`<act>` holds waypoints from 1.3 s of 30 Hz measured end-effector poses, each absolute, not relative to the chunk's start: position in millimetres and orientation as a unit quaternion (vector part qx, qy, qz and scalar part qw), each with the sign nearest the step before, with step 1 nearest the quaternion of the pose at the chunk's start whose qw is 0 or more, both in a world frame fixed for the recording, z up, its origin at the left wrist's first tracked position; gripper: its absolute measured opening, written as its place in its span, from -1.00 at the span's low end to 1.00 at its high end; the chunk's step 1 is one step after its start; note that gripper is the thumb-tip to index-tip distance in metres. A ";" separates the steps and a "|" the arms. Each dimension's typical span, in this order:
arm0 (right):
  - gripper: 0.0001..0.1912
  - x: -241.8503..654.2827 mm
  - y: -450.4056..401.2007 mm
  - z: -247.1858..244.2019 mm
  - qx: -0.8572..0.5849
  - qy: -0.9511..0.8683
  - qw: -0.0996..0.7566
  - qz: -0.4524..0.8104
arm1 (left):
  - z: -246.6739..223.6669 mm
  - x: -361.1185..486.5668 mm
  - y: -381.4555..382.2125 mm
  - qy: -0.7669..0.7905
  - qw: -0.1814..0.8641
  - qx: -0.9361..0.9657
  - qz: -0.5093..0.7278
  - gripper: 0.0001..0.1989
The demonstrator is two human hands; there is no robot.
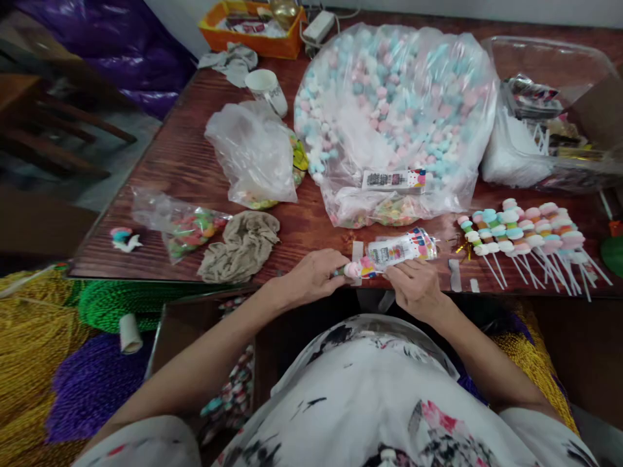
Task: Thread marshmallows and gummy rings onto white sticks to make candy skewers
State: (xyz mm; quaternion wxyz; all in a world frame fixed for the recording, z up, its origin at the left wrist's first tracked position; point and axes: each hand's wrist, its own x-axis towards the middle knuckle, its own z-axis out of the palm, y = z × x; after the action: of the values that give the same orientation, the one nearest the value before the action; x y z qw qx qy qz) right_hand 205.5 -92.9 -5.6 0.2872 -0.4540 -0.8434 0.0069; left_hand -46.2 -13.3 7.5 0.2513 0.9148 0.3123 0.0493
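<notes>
At the table's front edge, my left hand (pixel 315 277) is closed round one end of a marshmallow skewer (pixel 357 268). Pink marshmallow shows past its fingertips, beside the colourful end of a printed plastic bag. Whether the skewer is inside that bag, I cannot tell. My right hand (pixel 415 285) pinches the near edge of the bag; its fingers are partly hidden. Just beyond lie several printed bags (pixel 400 250) in a stack. To the right, finished-looking marshmallow skewers (pixel 523 233) on white sticks lie in a group, sticks toward me.
A large clear bag of pastel marshmallows (pixel 394 104) fills the table's middle. Gummy candy bags (pixel 195 230) and a crumpled cloth (pixel 241 246) lie left. Behind stand a white mug (pixel 267 91) and an orange basket (pixel 248 40). A clear plastic bin (pixel 545 48) stands right.
</notes>
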 end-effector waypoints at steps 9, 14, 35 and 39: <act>-0.78 191.2 -85.5 1.2 -0.399 -0.867 0.296 -0.035 | 10.7 -23.3 -34.6 0.304 0.438 0.832 0.155 -0.67; -0.78 211.9 -86.4 5.0 -0.381 -0.867 0.320 0.029 | 29.8 -41.6 -22.7 0.332 0.658 0.669 0.097 -0.55; -0.90 176.5 -75.5 0.0 -0.516 -0.582 0.579 0.244 | -0.2 34.5 -59.7 0.420 0.695 0.429 0.397 -0.64; -0.86 176.6 -71.8 -0.6 -0.468 -0.683 0.535 0.169 | 3.6 22.5 -54.5 0.360 0.806 0.359 0.302 -0.66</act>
State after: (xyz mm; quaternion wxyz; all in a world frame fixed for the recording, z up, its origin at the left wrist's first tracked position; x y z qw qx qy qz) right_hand 176.6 -71.8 -0.6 0.5354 -0.4676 -0.6828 0.1687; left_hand 22.5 -54.5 3.6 0.8064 0.3586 0.3604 0.3021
